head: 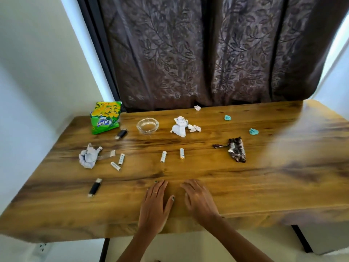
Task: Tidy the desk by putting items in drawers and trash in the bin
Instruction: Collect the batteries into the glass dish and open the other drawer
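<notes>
Left hand (155,202) and right hand (198,200) flat at counter (264,186) near edge, fingers straight, holding nothing | batteries (163,156), crumpled paper (179,126) scattered beyond

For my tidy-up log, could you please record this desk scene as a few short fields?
surface: wooden desk
hands: left hand and right hand flat on the near edge, holding nothing
batteries: four loose, e.g.
lighters: two black, and
trash: crumpled papers, teal wads, dark wrapper, green snack bag
other: glass ashtray
drawers, bin: not visible
</notes>
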`<state>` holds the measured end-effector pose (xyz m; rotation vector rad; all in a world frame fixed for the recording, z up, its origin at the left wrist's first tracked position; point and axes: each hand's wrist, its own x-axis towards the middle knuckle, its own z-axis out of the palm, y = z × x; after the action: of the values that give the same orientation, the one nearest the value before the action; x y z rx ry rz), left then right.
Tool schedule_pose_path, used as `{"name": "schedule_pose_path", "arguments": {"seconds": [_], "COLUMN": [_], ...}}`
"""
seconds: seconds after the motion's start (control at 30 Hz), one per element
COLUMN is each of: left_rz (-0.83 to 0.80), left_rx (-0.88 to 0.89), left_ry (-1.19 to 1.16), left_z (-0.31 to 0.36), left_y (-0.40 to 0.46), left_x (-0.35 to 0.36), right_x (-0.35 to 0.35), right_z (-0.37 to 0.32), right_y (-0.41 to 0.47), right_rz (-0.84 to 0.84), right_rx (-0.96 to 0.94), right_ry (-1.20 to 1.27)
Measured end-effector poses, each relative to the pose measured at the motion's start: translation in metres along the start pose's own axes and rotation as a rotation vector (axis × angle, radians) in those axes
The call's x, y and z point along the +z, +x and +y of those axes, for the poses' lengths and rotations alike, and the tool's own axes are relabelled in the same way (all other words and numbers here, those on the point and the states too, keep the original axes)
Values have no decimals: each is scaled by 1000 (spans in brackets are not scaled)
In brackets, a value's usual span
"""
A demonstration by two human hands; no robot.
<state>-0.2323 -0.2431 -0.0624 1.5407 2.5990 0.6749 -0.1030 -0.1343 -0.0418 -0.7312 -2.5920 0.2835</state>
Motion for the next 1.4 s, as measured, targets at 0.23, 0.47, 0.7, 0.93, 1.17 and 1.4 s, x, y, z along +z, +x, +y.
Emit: {"name": "schedule_pose_path", "arguments": {"seconds": [0.23, 0.47, 0.7, 0.93, 1.17, 1.4], "left_rz": [-108, -206, -213, -98, 146, 247], "left_rx": [4, 157, 181, 282, 219, 189], "left_ry": [2, 34, 45, -294, -365, -415], "left_z": [-75, -104, -111, -115, -119, -115], "left_y": [48, 72, 76, 85, 88, 87], "left_x": [-27, -36, -39, -47, -48, -51], "right_x": [35, 71, 95, 115, 106, 79], "right_z": [-52, -73, -68, -56, -68, -94], "right_y": [110, 205, 279, 296, 247, 159], "right_rz": [30, -77, -169, -111, 49, 56], "right_rx": [-55, 15, 67, 49, -68, -63], "right_ry": [-39, -26, -188, -267, -135, 56]}}
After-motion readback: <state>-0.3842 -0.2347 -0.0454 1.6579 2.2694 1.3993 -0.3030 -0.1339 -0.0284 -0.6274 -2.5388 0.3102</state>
